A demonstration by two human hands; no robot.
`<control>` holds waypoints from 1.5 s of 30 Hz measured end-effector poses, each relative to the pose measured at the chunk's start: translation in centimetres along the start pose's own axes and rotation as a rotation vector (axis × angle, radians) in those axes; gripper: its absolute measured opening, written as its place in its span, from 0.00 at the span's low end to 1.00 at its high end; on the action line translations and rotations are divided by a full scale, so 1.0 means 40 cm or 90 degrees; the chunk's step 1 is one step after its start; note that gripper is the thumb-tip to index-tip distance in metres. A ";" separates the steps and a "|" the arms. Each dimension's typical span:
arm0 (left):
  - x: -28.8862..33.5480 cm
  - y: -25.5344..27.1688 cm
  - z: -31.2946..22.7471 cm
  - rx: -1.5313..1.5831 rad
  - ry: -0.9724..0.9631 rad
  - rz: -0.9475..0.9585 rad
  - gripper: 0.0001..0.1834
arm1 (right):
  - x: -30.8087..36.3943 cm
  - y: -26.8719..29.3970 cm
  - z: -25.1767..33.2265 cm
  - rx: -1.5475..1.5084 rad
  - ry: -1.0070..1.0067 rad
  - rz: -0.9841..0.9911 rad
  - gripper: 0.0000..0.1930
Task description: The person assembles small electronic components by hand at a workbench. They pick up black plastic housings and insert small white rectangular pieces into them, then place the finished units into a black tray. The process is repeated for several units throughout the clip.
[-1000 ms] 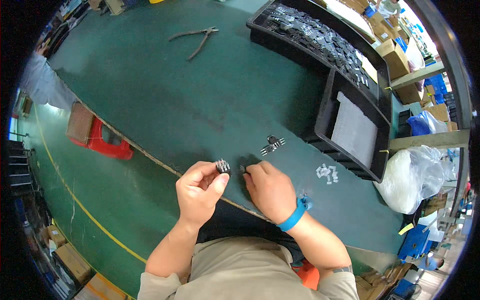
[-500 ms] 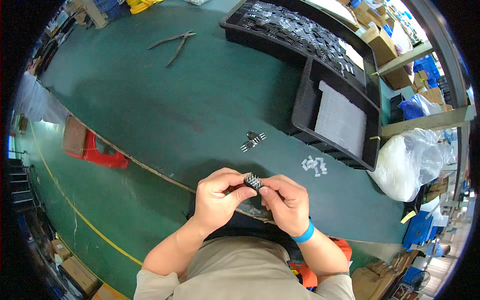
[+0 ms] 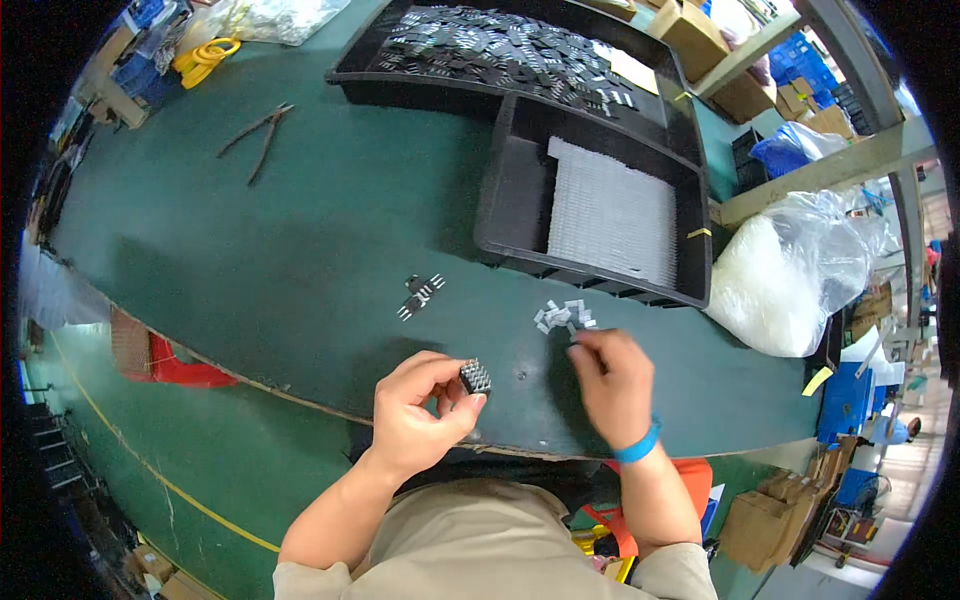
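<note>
My left hand (image 3: 412, 408) pinches a small stack of black electronic components with metal pins (image 3: 475, 377) between thumb and fingers, above the near edge of the table. The pins face up. My right hand (image 3: 617, 388) is at the near side of a small pile of whitish plastic pieces (image 3: 560, 314). Its fingertips are closed together, and what they hold, if anything, is too small to make out. Ahead of my left hand, a few loose black components with metal legs (image 3: 420, 294) lie on the green tabletop (image 3: 300, 240).
A black tray (image 3: 497, 215) with rows of clear strips stands beyond the pile. Behind it, a larger black tray (image 3: 345, 85) holds many black components. Pliers (image 3: 262, 140) lie at the far left. A bag of white material (image 3: 775, 285) sits at the right.
My right hand has let go of the component stack and moved right to the whitish pieces. My left hand keeps the stack. The whole view has shifted.
</note>
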State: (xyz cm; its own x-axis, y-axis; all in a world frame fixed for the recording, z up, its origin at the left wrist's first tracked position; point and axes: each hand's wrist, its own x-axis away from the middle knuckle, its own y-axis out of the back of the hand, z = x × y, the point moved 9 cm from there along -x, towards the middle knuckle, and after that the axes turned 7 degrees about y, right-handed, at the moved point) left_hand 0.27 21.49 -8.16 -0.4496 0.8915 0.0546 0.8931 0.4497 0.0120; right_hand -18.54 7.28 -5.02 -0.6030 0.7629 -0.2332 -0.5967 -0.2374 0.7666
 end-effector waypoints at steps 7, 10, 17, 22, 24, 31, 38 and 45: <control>-0.027 -0.114 0.009 -0.032 0.026 0.094 0.14 | -0.022 0.028 -0.118 0.051 0.002 0.023 0.06; -0.039 -0.138 0.008 -0.043 0.026 0.109 0.14 | -0.026 0.021 -0.111 0.071 0.031 0.048 0.06; -0.047 -0.157 0.014 -0.079 -0.023 0.155 0.17 | -0.009 0.047 -0.002 -0.041 0.106 0.067 0.09; -0.039 -0.163 0.014 -0.083 -0.049 0.202 0.20 | -0.005 0.058 0.052 -0.168 0.128 0.084 0.10; -0.039 -0.163 0.010 -0.088 -0.049 0.214 0.21 | -0.003 0.051 0.046 -0.283 0.079 0.087 0.10; -0.039 -0.169 0.003 -0.095 -0.072 0.243 0.21 | -0.011 0.007 0.034 -0.371 0.024 0.162 0.09; -0.037 -0.173 -0.003 -0.098 -0.070 0.253 0.19 | -0.020 -0.003 0.050 -0.357 0.070 0.186 0.07; -0.033 -0.170 0.006 -0.112 -0.128 0.234 0.21 | -0.008 -0.022 0.047 -0.368 0.003 0.237 0.07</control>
State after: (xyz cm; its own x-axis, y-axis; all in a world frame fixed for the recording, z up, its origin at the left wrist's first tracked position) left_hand -5.21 17.25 -8.54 -0.0811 0.9908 -0.1082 0.9748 0.1015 0.1989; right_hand -16.84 8.37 -4.49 -0.8244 0.5657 -0.0193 -0.5347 -0.7671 0.3546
